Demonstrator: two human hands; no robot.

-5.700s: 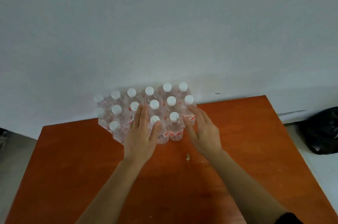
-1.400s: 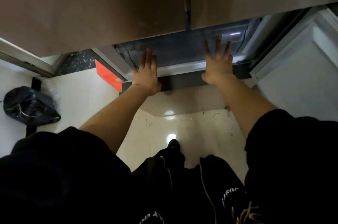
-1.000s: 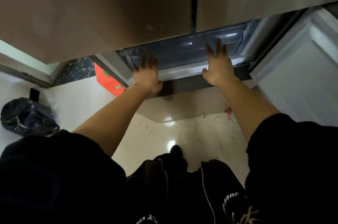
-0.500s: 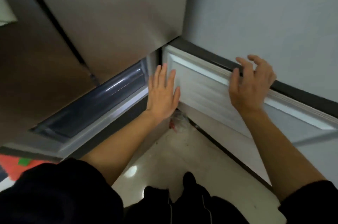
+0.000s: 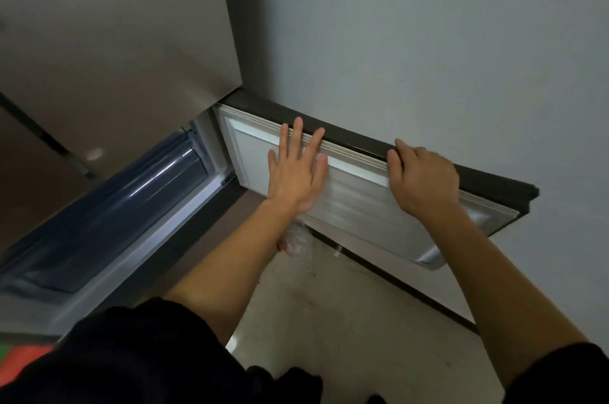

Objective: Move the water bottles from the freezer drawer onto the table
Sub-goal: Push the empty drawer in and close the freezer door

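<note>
The lower freezer door stands swung open, its white inner panel facing me. My left hand lies flat on that panel with fingers straight, fingertips at the seal. My right hand curls its fingers over the door's dark top edge. The translucent blue-grey freezer drawer sits pushed into the compartment at the left. No water bottles and no table are in view.
The brown upper fridge doors fill the upper left. A grey wall stands behind the open door. Crumpled clear plastic lies on the pale floor under the door. Something orange shows at the lower left.
Earlier both hands pressed flat on the drawer front; since then they shifted right onto the open freezer door. My right hand's fingers now curl over the door's top edge.
</note>
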